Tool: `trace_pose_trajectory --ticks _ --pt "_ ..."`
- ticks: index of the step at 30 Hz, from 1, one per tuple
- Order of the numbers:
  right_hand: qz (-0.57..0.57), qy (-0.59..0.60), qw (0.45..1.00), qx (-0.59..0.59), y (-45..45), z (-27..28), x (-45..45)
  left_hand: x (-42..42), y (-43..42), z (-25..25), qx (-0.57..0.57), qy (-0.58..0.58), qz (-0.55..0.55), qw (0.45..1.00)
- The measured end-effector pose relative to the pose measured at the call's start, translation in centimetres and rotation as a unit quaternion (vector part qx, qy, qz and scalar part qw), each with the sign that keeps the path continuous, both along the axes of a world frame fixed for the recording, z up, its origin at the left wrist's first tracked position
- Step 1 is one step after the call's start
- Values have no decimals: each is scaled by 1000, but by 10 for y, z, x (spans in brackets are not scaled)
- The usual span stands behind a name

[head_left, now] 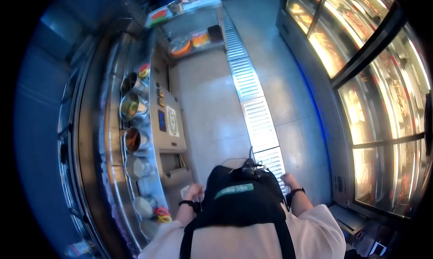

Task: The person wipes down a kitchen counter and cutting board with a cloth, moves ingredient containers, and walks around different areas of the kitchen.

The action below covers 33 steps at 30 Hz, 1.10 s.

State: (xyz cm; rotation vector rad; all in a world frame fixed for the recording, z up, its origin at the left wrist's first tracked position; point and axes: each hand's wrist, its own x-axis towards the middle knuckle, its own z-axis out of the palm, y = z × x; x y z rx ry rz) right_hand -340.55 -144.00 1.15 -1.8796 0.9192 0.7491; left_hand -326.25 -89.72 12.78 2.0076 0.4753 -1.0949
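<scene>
My left hand [195,191] is low beside the steel counter, with its fingers curled in and a dark band around the wrist. Nothing shows in its grasp. A small white patch lies just past its outer side; whether they touch I cannot tell. On the other side of my body, my right hand [290,182] hangs over the floor drain grating [256,119], also with curled fingers and a dark wristband. No object is visible in it. Between the hands is my black apron [243,200] with a green label and thin dark cords at its front.
Along the left, a steel counter [155,137] carries several metal pots, such as one with reddish-brown contents [133,140]. Ahead stands a shelf unit [198,22] with bowls of food. Lit glass-door display fridges [361,101] line the right, beyond the tiled floor [212,105].
</scene>
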Motion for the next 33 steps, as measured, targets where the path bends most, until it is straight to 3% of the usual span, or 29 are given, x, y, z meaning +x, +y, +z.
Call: trace_pose_trajectory --ticks 1,3,6,9,10,11,12,13,15,16,17,18,19,21,23,24,26,27,29,30,31,32,33 --pt "111 -53 990 -69 -16 -7 42 35 -7 5 5 9 4 1000" --pt "28 -24 999 7 -30 24 148 95 -13 -4 8 -75 4 997" --pt "99 -138 983 -64 -67 27 275 178 -41 -18 -29 -127 85 988" --pt "127 -211 966 -79 -89 53 383 234 -46 -65 -56 -124 80 987" --pt "103 -190 974 -74 -92 63 405 251 -41 -92 -19 -129 13 991" --pt "76 -171 980 -70 -95 74 434 267 -35 -112 20 -61 9 998" --pt "33 -144 987 -58 -100 83 461 293 -23 -137 58 -110 -286 950" --pt "-11 -116 992 -45 -105 83 472 323 -10 -143 63 -120 -291 947" --pt "84 -113 987 -75 -125 66 483 387 -19 -147 94 -84 -341 931" --pt "-9 -96 995 -15 -140 17 478 419 -35 -151 106 -66 -365 923" --pt "-11 -73 995 -64 -131 54 491 455 -54 -158 119 -44 -391 912" --pt "-96 -9 995 -33 -121 102 519 508 -67 -141 38 -92 -335 937" --pt "-113 -8 993 -17 -130 102 525 555 -81 -129 13 -77 -291 954" --pt "-130 -7 991 -1 -148 93 536 656 -116 -111 18 -11 -215 976" --pt "-166 14 986 3 -156 79 550 742 -159 -97 -13 -76 -143 987" --pt "-231 43 971 35 -163 59 557 786 -183 -82 -13 -78 -152 985" --pt "-237 37 970 41 -188 40 574 858 -244 -46 -25 -84 -132 987" --pt "-250 46 966 45 -203 32 593 888 -267 -52 -27 -89 -135 986" --pt "-211 40 976 32 -233 48 645 954 -300 -73 -11 -136 -178 975" --pt "-9 21 999 -31 -251 40 666 976 -318 -81 -92 -170 -143 971" --pt "46 47 996 -66 -279 34 699 1008 -335 -109 -21 -172 -234 957" --pt "101 72 987 -100 -307 29 731 1021 -360 -105 -29 -154 -175 972" --pt "16 133 988 -81 -332 33 763 1024 -395 -84 -66 -108 -82 989"
